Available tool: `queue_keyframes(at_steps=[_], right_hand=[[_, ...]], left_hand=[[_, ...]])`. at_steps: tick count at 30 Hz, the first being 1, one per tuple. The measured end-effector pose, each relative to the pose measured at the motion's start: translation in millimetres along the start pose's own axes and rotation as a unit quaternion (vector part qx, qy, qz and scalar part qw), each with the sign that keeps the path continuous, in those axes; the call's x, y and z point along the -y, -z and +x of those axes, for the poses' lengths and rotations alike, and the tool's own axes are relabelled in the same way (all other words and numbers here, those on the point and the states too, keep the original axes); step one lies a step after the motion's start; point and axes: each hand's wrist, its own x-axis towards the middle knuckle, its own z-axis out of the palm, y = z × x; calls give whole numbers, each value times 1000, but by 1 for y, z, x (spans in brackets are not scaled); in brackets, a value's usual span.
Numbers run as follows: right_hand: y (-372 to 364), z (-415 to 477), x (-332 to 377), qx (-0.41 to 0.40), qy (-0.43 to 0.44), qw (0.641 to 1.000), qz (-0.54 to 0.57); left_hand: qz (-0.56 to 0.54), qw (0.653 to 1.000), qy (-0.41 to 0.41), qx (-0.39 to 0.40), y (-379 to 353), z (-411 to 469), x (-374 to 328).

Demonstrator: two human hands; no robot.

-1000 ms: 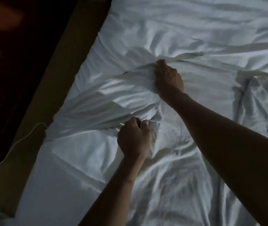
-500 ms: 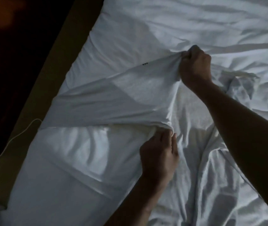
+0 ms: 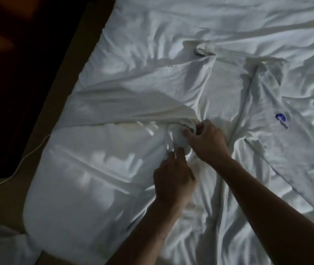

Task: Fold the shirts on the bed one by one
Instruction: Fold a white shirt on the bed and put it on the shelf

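The chief risk here is grabbing the wrong layer. The white shirt (image 3: 142, 92) lies crumpled across the left-middle of the bed (image 3: 228, 20), on a sheet of the same colour in dim light, so a pinch could catch the sheet along with the garment and drag both. A second danger is a crooked fold: the cloth is gathered into a tight bunch where the hands meet. If that bunch is pulled over before it is spread, deep creases will likely be pressed in. The second shirt (image 3: 267, 115), the one with the blue logo, lies just beside it to the right, and a wide sweep could snag its edge and pull it out of place. The right hand (image 3: 207, 144) is curled, thumb and fingers pinching the bunched edge of the white shirt. The left hand (image 3: 173, 180) sits just below it, its fingers (image 3: 179, 152) reaching forward fairly straight and touching the cloth. Whether they pinch a fold or only press on it I cannot tell in this light.
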Motion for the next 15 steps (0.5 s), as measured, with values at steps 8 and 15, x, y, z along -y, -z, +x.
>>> queue_keyframes(at_steps=[8, 15], right_hand=[[-8, -36, -4, -11, -41, 999, 24], [-32, -98, 1, 57, -48, 997, -35]], left_hand=[[94, 990, 58, 86, 31, -73, 50], [104, 993, -35, 52, 42, -115, 80]])
